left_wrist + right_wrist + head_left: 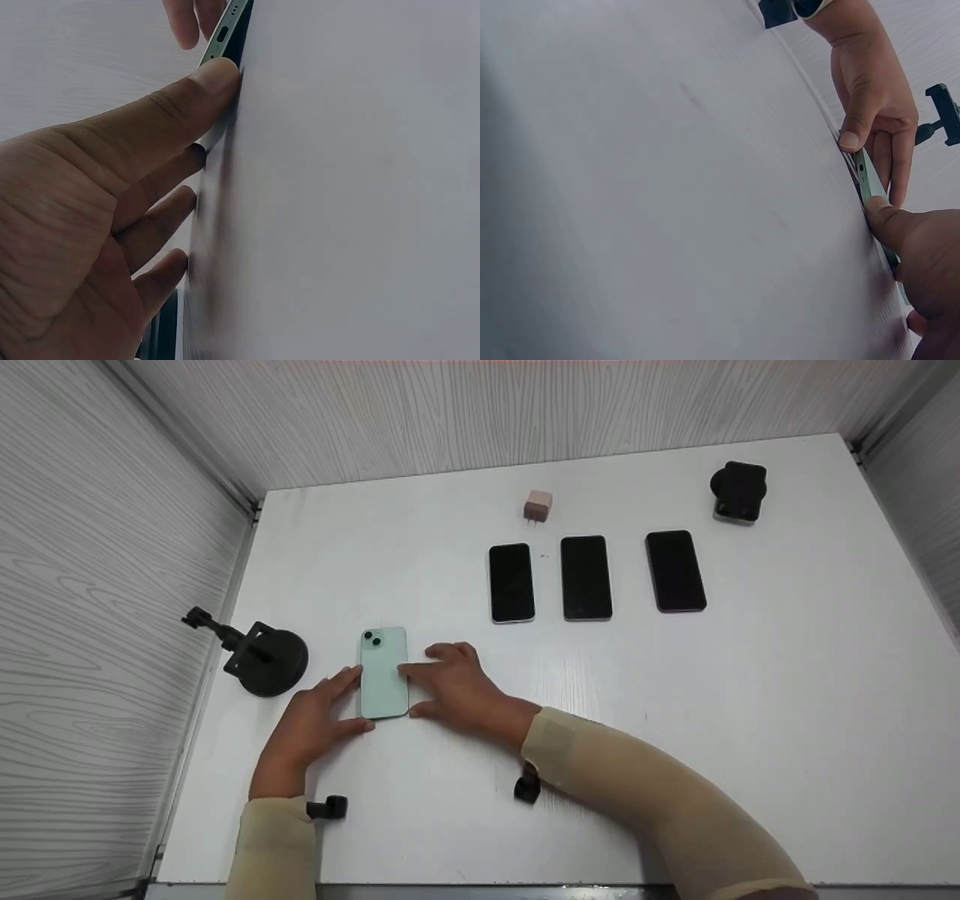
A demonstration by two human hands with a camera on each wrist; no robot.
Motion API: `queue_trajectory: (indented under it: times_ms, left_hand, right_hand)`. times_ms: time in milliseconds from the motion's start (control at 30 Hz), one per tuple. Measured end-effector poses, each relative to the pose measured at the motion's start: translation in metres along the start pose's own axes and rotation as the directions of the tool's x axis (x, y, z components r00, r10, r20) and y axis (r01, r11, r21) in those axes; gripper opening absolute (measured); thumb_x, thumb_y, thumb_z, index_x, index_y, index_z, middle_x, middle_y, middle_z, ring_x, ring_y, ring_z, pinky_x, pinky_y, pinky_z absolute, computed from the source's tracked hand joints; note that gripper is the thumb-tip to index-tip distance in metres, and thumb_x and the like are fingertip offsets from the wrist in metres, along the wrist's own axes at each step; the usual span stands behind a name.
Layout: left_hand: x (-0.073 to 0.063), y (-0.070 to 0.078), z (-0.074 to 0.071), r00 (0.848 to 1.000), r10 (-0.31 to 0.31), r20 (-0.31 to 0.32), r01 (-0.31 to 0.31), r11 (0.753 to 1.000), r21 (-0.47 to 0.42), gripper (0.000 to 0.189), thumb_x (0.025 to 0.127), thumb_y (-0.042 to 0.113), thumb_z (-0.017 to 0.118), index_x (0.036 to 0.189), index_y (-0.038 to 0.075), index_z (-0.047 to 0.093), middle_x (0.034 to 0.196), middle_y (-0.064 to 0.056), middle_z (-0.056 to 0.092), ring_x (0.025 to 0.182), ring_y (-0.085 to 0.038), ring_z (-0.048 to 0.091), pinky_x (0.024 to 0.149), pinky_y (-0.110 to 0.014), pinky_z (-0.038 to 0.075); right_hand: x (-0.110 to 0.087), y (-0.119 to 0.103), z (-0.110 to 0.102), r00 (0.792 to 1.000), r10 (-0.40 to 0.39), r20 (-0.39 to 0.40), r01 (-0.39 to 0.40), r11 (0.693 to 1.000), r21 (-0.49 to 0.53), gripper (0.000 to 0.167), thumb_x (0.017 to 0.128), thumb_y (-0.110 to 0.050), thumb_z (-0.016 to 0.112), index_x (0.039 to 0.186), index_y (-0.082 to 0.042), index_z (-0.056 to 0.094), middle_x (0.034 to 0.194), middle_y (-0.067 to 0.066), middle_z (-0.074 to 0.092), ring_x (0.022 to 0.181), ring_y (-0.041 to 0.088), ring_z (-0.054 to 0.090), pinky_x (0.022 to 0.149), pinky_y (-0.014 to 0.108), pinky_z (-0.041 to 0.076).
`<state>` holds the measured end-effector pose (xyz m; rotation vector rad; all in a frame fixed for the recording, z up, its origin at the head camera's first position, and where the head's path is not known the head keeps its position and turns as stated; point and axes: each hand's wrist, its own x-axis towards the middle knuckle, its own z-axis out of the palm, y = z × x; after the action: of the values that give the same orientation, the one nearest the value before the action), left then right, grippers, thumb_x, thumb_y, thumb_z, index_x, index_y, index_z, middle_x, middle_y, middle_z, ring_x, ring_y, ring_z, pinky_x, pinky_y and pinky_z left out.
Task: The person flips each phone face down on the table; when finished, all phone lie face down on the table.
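Note:
A pale green smartphone (pixel 385 682) lies back up on the white table, its two dark camera lenses toward the far end. My left hand (pixel 304 727) holds its near left corner, fingers along the left side and thumb at the bottom edge. Opposite it, my right hand (pixel 465 690) has a fingertip at the right side and the thumb by the near right corner. In the left wrist view, the left hand (pixel 97 195) has its thumb beside the charging port of the phone (pixel 223 34). The right wrist view shows both thumbs at the phone's bottom end (pixel 862 172).
A black suction-cup mount (pixel 270 660) stands left of the phone. Three dark-screened phones, left (pixel 511 583), middle (pixel 586 578) and right (pixel 676 571), lie farther back. Behind them are a pink plug adapter (pixel 538 505) and a black device (pixel 739 491). Grooved panels (pixel 525 420) wall the table.

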<state>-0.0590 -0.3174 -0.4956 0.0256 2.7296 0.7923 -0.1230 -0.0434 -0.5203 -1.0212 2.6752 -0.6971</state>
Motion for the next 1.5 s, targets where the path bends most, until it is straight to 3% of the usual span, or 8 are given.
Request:
queue_trajectory:
  times_ms: [633, 1100, 1267, 1500]
  left_hand:
    - [0.001, -0.003, 0.0, 1.0, 0.002, 0.0, -0.002, 1.0, -0.017, 0.089, 0.09, 0.033, 0.092, 0.167, 0.022, 0.048, 0.174, -0.015, 0.041, 0.161, -0.053, 0.033, 0.131, -0.064, 0.031]
    - [0.002, -0.003, 0.0, 1.0, -0.02, -0.001, 0.02, 0.997, -0.073, 0.078, 0.09, 0.03, 0.092, 0.161, 0.021, 0.058, 0.174, -0.011, 0.041, 0.165, -0.046, 0.029, 0.134, -0.063, 0.027]
    - [0.003, -0.004, 0.001, 1.0, -0.016, -0.006, 0.015, 0.997, -0.08, 0.079, 0.09, 0.03, 0.092, 0.16, 0.021, 0.058, 0.174, -0.011, 0.042, 0.165, -0.046, 0.029, 0.134, -0.063, 0.027]
    - [0.003, -0.004, 0.002, 0.999, -0.035, -0.011, 0.033, 0.996, -0.088, 0.08, 0.088, 0.029, 0.094, 0.159, 0.022, 0.059, 0.173, -0.009, 0.045, 0.165, -0.045, 0.029, 0.134, -0.061, 0.027]
  right_hand:
    - [-0.001, 0.001, 0.0, 1.0, 0.003, 0.008, -0.003, 1.0, 0.007, 0.065, 0.099, -0.052, 0.079, 0.157, -0.032, 0.06, 0.151, -0.004, 0.068, 0.156, 0.025, 0.044, 0.13, 0.051, 0.027]
    - [-0.001, 0.0, -0.005, 0.999, -0.008, 0.041, 0.008, 1.0, -0.002, 0.069, 0.101, -0.052, 0.077, 0.162, -0.03, 0.055, 0.155, -0.007, 0.066, 0.157, 0.026, 0.043, 0.13, 0.051, 0.027]
    - [0.001, 0.006, -0.014, 0.999, 0.001, 0.041, -0.003, 0.999, 0.048, 0.073, 0.101, -0.05, 0.077, 0.165, -0.028, 0.05, 0.16, -0.005, 0.062, 0.157, 0.026, 0.044, 0.131, 0.049, 0.027]
    - [0.008, 0.033, -0.041, 0.998, 0.054, -0.041, -0.051, 0.997, 0.059, 0.077, 0.101, -0.051, 0.077, 0.166, -0.021, 0.048, 0.166, 0.002, 0.055, 0.158, 0.031, 0.042, 0.132, 0.055, 0.027]
